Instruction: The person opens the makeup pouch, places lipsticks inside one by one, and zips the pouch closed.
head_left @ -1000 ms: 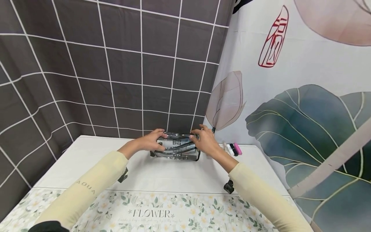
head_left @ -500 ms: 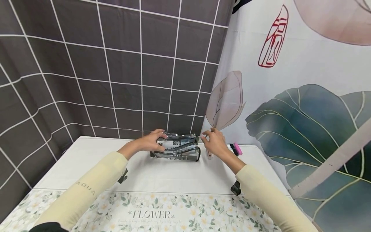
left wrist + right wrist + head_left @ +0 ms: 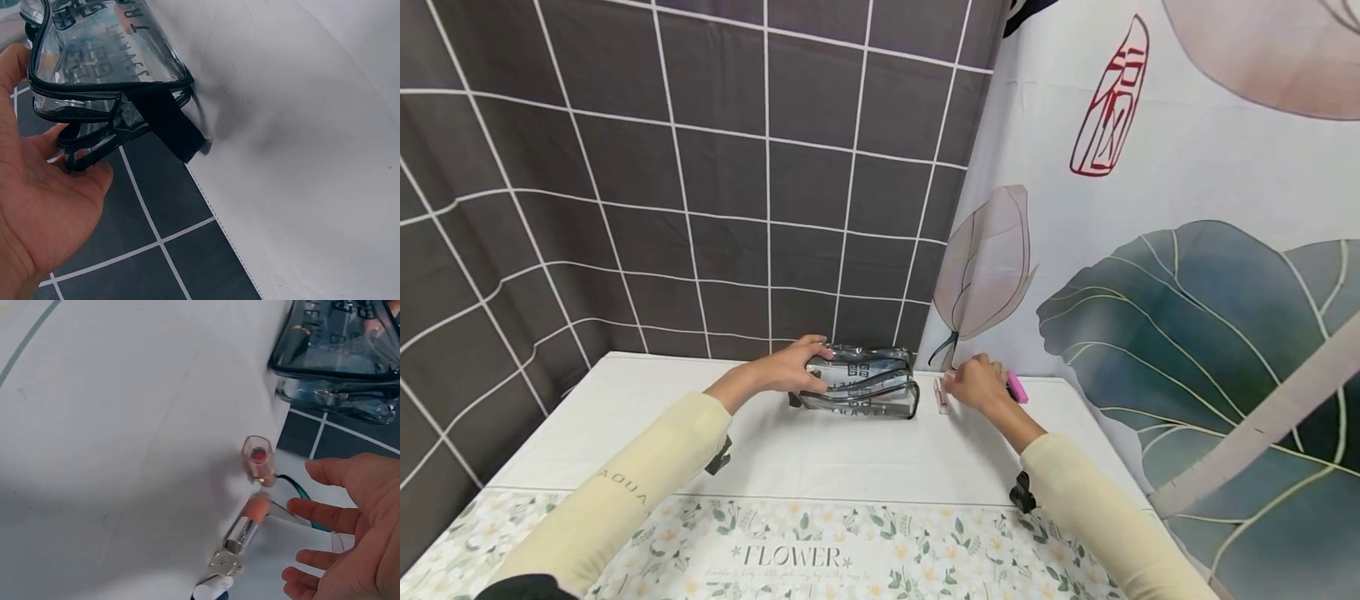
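Note:
A clear travel pouch with black trim and black lettering stands at the back of the white table; a dark strap tab sticks out of its end. My left hand grips the left end of its upper edge, thumb and fingers on either side. Right of the pouch, my right hand is held with fingers spread beside a row of small cosmetics, holding nothing. Closest to the pouch is a pink clear-walled lip tube, then an orange-and-silver tube and a white-ended tube.
A bright pink item lies at the right end of the row. Behind the table hangs a dark grid-patterned cloth, and a floral cloth hangs at the right. A flowered strip covers the table's front.
My right hand has left the pouch's right end and moved right to the cosmetics, uncovering the pink lip tube. My left hand keeps its grip on the pouch, which stays in place.

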The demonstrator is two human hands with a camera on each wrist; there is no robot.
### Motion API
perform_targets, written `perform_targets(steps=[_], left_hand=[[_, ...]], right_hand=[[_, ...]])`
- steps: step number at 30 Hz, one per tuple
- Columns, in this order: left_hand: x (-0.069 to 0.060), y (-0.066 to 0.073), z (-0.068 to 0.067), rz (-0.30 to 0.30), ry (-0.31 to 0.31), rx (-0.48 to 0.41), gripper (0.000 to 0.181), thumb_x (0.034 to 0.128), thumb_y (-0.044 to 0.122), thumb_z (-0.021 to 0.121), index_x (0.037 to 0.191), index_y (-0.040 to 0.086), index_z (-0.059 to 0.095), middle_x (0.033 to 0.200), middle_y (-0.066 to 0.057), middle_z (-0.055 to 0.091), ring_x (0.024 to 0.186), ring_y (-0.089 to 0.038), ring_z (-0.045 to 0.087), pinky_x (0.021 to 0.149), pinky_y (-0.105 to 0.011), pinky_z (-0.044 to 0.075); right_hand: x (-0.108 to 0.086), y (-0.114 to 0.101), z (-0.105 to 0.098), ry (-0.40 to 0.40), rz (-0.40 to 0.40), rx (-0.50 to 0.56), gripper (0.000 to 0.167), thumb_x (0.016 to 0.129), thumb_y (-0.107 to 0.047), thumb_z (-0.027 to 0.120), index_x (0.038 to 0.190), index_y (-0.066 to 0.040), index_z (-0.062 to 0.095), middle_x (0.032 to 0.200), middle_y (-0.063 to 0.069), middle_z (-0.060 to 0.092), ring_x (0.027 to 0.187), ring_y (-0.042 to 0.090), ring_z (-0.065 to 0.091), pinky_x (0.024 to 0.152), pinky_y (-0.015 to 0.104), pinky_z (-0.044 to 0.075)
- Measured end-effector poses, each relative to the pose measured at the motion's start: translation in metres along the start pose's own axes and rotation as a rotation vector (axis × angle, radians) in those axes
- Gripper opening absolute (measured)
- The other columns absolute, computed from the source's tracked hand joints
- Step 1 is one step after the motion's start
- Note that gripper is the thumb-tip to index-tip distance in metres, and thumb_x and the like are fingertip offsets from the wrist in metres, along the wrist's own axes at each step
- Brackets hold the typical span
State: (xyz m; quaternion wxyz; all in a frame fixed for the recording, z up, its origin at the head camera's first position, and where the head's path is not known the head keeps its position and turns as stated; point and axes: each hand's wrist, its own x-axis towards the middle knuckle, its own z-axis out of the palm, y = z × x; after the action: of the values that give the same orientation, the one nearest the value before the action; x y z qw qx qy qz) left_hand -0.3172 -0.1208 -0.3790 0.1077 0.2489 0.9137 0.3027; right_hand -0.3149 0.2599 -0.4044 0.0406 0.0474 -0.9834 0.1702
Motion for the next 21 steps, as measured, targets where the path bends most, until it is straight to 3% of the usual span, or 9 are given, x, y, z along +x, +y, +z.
perform_targets(steps=[5,11,16,21], left_hand=[[0.001,0.0,0.0,0.005,-0.004,0.016,0.079,0.0896,0.028,0.076,0.158,-0.005,0.056,0.184,-0.03,0.023,0.171,-0.055,0.024,0.138,-0.069,0.03],[0.002,0.001,-0.002,0.011,0.005,0.005,0.079,0.0894,0.028,0.076,0.158,-0.005,0.057,0.184,-0.03,0.024,0.171,-0.056,0.024,0.138,-0.07,0.03],[0.002,0.002,-0.001,0.013,0.0,0.002,0.079,0.0895,0.029,0.076,0.158,-0.005,0.056,0.184,-0.03,0.024,0.171,-0.056,0.025,0.138,-0.07,0.03],[0.0,0.001,0.0,0.013,-0.001,0.001,0.079,0.0896,0.028,0.076,0.158,-0.005,0.056,0.183,-0.031,0.024,0.171,-0.056,0.025,0.138,-0.07,0.03]], right_hand=[[0.001,0.003,0.004,-0.024,0.036,-0.013,0.039,0.099,-0.034,0.08,0.075,-0.005,0.068,0.14,0.035,0.064,0.12,0.055,0.056,0.118,0.075,0.039],[0.006,0.013,-0.002,0.003,0.068,-0.033,0.051,0.106,-0.046,0.073,0.086,0.0,0.075,0.142,0.04,0.061,0.126,0.061,0.053,0.115,0.075,0.04],[0.004,0.035,-0.01,0.018,0.115,-0.052,0.042,0.106,-0.033,0.066,0.098,0.007,0.074,0.135,0.041,0.059,0.123,0.061,0.051,0.11,0.072,0.04],[-0.001,0.058,-0.018,0.003,0.169,-0.062,0.033,0.105,-0.022,0.059,0.093,0.006,0.072,0.127,0.042,0.056,0.122,0.064,0.048,0.105,0.071,0.04]])
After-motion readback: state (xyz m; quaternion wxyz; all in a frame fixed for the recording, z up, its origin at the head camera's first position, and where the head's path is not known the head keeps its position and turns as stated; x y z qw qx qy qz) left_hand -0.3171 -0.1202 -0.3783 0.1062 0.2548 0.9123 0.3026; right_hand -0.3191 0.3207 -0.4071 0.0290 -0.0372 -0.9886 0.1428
